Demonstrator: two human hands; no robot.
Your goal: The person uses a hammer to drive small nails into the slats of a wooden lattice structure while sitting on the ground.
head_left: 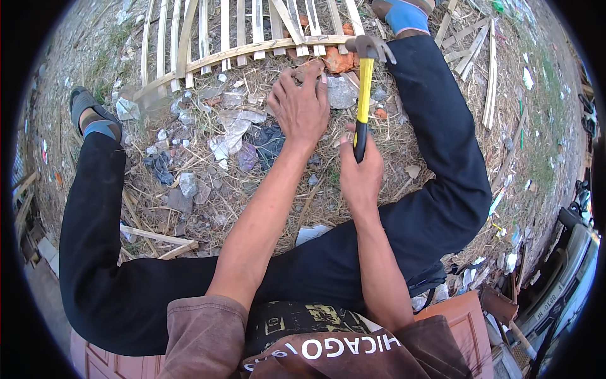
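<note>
Just beyond the fingertips of the left hand (299, 110), a slatted wooden frame (208, 60) is lying on the littered ground (322, 196), its pale slats (225, 25) running away from the fingers and its near rail passing crosswise. Those left fingers are bending, a little apart, over a brown lump (309, 71) close to that rail; from where I am standing I cannot tell whether they are gripping it or merely resting on it. To the right of them, the fingers of the right hand (363, 170) are wrapping firmly round the black lower grip of a yellow-handled claw hammer (364, 91). Its handle is pointing away beyond those fingers, and its steel head is sitting near the right end of the rail, the claw curving rightward; whether metal is touching wood I cannot make out. Just right of the left fingertips, an orange brick chunk (339, 60) and a grey stone (341, 93) are showing. Left of the left fingers, crumpled white scraps (230, 132) are lying on the ground, and well right of the gripping fingers, loose wooden strips (490, 82) are lying about.
</note>
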